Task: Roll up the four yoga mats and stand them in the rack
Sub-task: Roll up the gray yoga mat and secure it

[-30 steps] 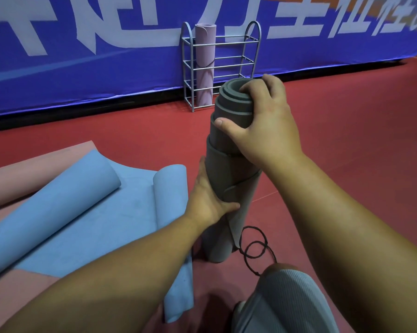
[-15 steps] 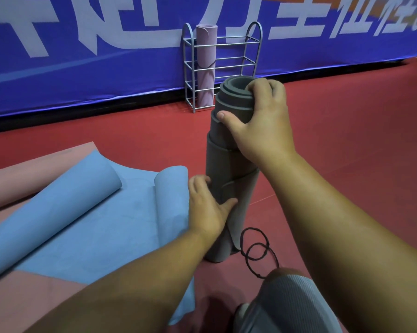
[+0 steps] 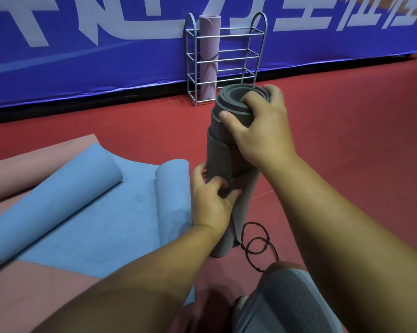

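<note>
A rolled grey yoga mat (image 3: 220, 155) stands upright on the red floor in front of me, its layers uneven at the top. My right hand (image 3: 258, 131) grips its top end, thumb on the outside and fingers hooked into the coil. My left hand (image 3: 208, 200) holds the lower part of the roll from the left. A blue mat (image 3: 87, 212), curled at both ends, lies on a flat pink mat (image 3: 34, 289) to the left. A metal rack (image 3: 226, 56) at the banner holds one rolled pale purple mat (image 3: 208, 51) upright.
Black elastic loops (image 3: 255, 243) lie on the floor right of the grey roll's base. My knee in grey fabric (image 3: 286, 299) is at the bottom. A blue banner (image 3: 82, 56) runs along the back. Open red floor (image 3: 346, 128) lies to the right.
My left hand has shifted from behind the roll round to its front left side. My right hand's fingers have dug deeper into the coil's top. The view has moved slightly closer.
</note>
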Motion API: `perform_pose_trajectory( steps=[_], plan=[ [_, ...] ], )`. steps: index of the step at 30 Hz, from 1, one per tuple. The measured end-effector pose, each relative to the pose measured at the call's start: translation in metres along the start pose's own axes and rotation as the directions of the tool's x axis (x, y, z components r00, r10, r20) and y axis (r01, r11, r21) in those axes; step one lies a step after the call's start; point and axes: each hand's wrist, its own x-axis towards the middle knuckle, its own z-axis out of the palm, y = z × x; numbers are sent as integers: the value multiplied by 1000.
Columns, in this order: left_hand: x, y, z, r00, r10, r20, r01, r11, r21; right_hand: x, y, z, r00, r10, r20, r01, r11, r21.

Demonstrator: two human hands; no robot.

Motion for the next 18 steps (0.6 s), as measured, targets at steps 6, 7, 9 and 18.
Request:
perform_pose_trajectory(
  steps=[6,7,9,18],
  plan=[
    [1,0,2,998,-57,-25,55,996,-76,-10,5,1,982,42,184,-24,995,-98],
    [1,-1,2,998,-62,-25,60,995,-83,-12,7,3,977,50,209,-26,993,-115],
    [1,-2,1,998,-52,-37,50,997,-54,-15,11,7,967,60,246,-24,989,-146],
    [5,6,-8,999,19,-30,-21,998,-62,-28,25,15,963,74,259,-26,983,-182]
  ],
)
